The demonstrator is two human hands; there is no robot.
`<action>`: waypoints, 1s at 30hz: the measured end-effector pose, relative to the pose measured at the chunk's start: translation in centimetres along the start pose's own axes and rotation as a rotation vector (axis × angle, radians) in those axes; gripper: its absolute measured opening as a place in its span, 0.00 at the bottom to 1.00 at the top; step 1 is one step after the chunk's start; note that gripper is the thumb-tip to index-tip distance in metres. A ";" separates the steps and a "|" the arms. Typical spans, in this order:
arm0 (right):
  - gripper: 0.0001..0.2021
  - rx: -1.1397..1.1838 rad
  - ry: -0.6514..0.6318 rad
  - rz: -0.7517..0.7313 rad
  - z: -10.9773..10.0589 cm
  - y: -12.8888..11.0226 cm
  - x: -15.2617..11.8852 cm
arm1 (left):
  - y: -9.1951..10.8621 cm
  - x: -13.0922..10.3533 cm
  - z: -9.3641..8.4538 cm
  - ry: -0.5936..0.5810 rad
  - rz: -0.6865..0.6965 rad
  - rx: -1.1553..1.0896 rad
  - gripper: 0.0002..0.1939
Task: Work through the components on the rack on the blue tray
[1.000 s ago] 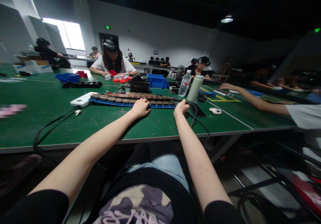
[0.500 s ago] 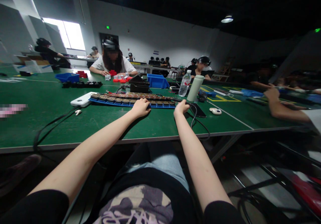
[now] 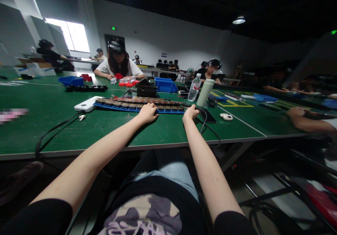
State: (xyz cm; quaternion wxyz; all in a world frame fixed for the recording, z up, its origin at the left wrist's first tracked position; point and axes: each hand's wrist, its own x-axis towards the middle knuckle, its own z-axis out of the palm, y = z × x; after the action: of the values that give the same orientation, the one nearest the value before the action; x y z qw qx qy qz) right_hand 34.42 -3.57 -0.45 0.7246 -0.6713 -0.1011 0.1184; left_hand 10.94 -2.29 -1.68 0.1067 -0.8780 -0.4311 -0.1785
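Note:
A long, low blue rack (image 3: 118, 109) filled with rows of brown, black and gold-coloured strands lies across the green table in front of me. Bent over its front edge, right of its middle, my left hand (image 3: 148, 113) is closed on it, with the fingertips partly hidden. At the rack's right end my right hand (image 3: 190, 112) has its fingers curled round; a black cable (image 3: 204, 117) comes out beside it. What exactly is between those fingers is hidden. A black phone-like slab (image 3: 209, 117) lies just right of that hand.
A white power bank (image 3: 85, 104) and an earbud (image 3: 82, 117) lie left of the rack. Behind it are a black box (image 3: 146, 89) and a blue bin (image 3: 165, 85). On the right are a water bottle (image 3: 194, 88), green flask (image 3: 205, 93) and beige case (image 3: 226, 117). Co-workers sit around.
Both my hands and the rack stay in place. The co-worker's arm at the right has lowered toward the table.

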 end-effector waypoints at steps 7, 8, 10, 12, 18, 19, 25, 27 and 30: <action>0.11 -0.011 -0.011 0.001 0.1 0.0 -0.1 | 0.1 0.0 -0.2 -0.027 -0.002 0.031 0.18; 0.11 -0.014 -0.014 0.000 0.1 0.0 -0.1 | 0.1 0.0 -0.2 -0.028 -0.001 0.031 0.18; 0.11 -0.016 -0.016 -0.003 0.1 0.1 0.0 | 0.1 0.0 -0.2 -0.024 0.001 0.026 0.18; 0.11 -0.007 -0.009 0.000 0.1 0.1 0.0 | 0.1 0.0 -0.1 -0.018 0.001 0.020 0.18; 0.12 0.003 -0.008 0.006 0.0 0.0 0.0 | 0.1 0.0 -0.1 -0.014 0.000 0.014 0.17; 0.12 0.003 -0.008 0.007 0.0 0.0 -0.1 | 0.1 0.0 -0.1 -0.013 -0.002 0.011 0.17; 0.11 0.000 -0.001 0.002 0.2 0.2 0.1 | 0.1 -0.1 -0.2 -0.026 -0.003 0.019 0.18; 0.10 0.006 -0.001 -0.001 0.2 0.3 0.2 | 0.1 -0.1 -0.2 -0.027 -0.002 0.018 0.18; 0.10 0.010 -0.006 0.017 0.3 0.4 0.3 | 0.1 -0.1 -0.2 -0.029 0.000 0.018 0.18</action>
State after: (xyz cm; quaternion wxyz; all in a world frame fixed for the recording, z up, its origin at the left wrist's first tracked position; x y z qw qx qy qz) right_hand 34.58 -3.18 -0.81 0.7268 -0.6680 -0.0970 0.1269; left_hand 10.92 -2.46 -1.54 0.1086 -0.8795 -0.4341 -0.1620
